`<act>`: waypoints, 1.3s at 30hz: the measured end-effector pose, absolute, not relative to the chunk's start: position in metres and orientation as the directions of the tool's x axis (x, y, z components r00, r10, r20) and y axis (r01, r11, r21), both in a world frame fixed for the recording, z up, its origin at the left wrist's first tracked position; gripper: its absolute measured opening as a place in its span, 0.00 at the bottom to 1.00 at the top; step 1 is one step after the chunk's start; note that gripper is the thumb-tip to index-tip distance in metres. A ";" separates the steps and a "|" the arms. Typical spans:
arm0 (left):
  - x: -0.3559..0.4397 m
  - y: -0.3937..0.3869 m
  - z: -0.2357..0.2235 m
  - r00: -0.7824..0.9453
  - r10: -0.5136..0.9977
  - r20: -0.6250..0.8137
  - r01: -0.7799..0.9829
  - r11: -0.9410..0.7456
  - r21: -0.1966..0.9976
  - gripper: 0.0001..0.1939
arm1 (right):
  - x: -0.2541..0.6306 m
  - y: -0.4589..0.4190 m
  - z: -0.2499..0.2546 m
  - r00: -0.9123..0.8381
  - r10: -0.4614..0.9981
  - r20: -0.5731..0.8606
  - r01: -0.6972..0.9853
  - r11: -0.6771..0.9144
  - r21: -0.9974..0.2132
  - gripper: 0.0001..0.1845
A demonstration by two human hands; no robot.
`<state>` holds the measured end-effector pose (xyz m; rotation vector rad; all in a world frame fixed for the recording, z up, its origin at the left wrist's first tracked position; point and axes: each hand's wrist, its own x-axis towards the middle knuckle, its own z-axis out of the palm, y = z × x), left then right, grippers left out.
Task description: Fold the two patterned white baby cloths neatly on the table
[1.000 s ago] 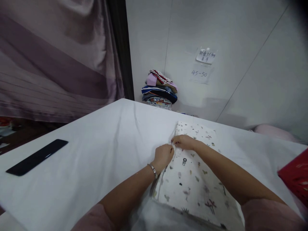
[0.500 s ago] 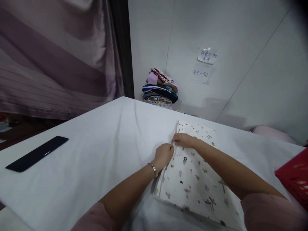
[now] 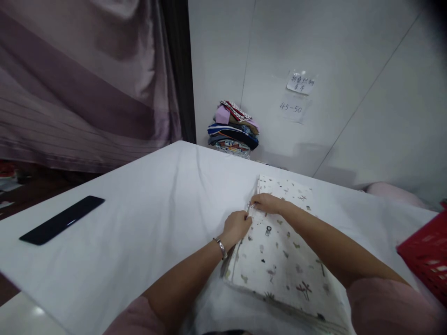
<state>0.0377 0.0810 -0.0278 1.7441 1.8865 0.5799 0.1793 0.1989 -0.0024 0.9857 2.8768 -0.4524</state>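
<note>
A folded white cloth with small printed figures (image 3: 284,253) lies on the white-covered table (image 3: 139,218) in front of me. My left hand (image 3: 237,227), with a bracelet at the wrist, is closed and pinches the cloth's left edge. My right hand (image 3: 267,203) rests just beyond it, fingers curled onto the same edge. The two hands nearly touch.
A long black flat object (image 3: 63,219) lies at the table's left. A red crate (image 3: 424,258) sits at the right edge. A stack of folded clothes (image 3: 233,130) stands against the wall beyond the table. A mauve curtain (image 3: 84,79) hangs at the left.
The hands stay at the cloth's left edge. The view has shifted slightly, nothing else has visibly moved.
</note>
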 end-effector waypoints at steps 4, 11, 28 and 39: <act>0.038 0.082 -0.026 -0.048 0.996 -0.079 0.771 0.087 0.631 0.13 | 0.179 0.199 -0.003 -0.788 0.599 -0.140 0.612 0.740 -0.280 0.12; 0.032 0.065 -0.025 -0.021 0.991 -0.133 0.733 0.106 0.672 0.13 | 0.180 0.200 -0.008 -0.769 0.631 -0.101 0.624 0.706 -0.336 0.15; 0.010 -0.019 -0.032 -0.013 0.985 -0.170 0.560 0.148 0.815 0.13 | 0.181 0.199 -0.042 -0.724 0.689 0.034 0.620 0.671 -0.407 0.13; 0.007 -0.013 -0.043 -0.021 0.982 -0.190 0.498 0.175 0.850 0.17 | 0.180 0.128 -0.016 -0.731 0.660 0.174 0.547 0.719 -0.429 0.15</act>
